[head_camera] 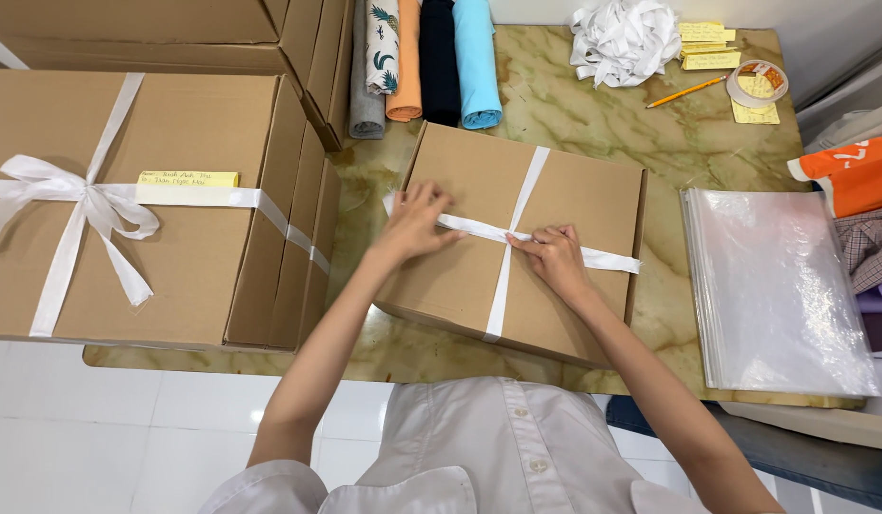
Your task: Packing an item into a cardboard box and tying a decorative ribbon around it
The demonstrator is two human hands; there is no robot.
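Observation:
A flat brown cardboard box (479, 181) lies on the marbled table (641, 124), crossed by a white ribbon (526, 186). My left hand (414, 224) presses on the ribbon's crosswise band at the box's left side, fingers closed on it. My right hand (553, 257) pinches the ribbon where the two bands cross near the box's middle. The ribbon's right end runs off toward the box's right edge.
A larger cardboard box (203, 257) tied with a white bow and bearing a yellow note stands at left. Rolled cloths (431, 57) lie at the back, with a ribbon heap (624, 38), sticky notes, pencil and tape roll (757, 84). Clear plastic bags (779, 286) lie at right.

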